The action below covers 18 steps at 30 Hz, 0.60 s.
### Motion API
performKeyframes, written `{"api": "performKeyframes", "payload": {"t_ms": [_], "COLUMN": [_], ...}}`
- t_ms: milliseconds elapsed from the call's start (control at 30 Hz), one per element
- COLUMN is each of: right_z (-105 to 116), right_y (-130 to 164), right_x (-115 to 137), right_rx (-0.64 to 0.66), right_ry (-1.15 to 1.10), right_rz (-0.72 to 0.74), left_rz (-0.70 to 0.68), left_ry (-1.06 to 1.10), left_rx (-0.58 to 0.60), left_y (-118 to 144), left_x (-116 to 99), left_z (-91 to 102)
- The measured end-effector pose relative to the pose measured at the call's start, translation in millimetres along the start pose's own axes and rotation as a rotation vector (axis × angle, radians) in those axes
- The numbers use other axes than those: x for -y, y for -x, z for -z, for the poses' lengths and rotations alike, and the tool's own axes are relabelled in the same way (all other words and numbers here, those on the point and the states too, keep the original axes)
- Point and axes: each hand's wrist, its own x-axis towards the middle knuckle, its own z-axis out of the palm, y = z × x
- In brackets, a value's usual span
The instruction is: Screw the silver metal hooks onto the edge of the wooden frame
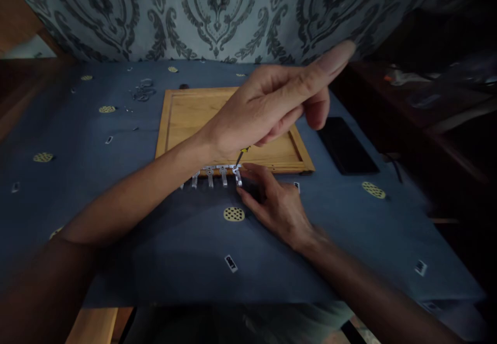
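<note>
Screwdriver at the end clip; step in hand looks like fastening.
Left hand is closed around the screwdriver, handle mostly hidden, one digit extended rightward, forearm slanting in from the left; shaft tilts down to the end clip. Right hand, low, pinches that clip between thumb and forefinger, at the wooden panel's near edge on the bench. Next move probably calls for a seated tip and a still clip.
</note>
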Motion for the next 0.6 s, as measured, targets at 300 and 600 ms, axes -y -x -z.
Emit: {"api": "performKeyframes", "payload": {"t_ms": [300,600], "right_z": [-1.1,0.9], "right_y": [0.3,-0.5], "right_x": [-1.7,0.9], "right_rx": [-0.006,0.013], "right_ry": [0.029,0.015], "right_rz": [0.005,-0.026], "left_rz": [-0.234,-0.046], "left_ry": [-0.258,-0.099], "left_rx": [-0.27,-0.158], "left_y": [9.2,3.8], "left_x": [10.5,4.0], "left_z": [-7.9,-11.4]}}
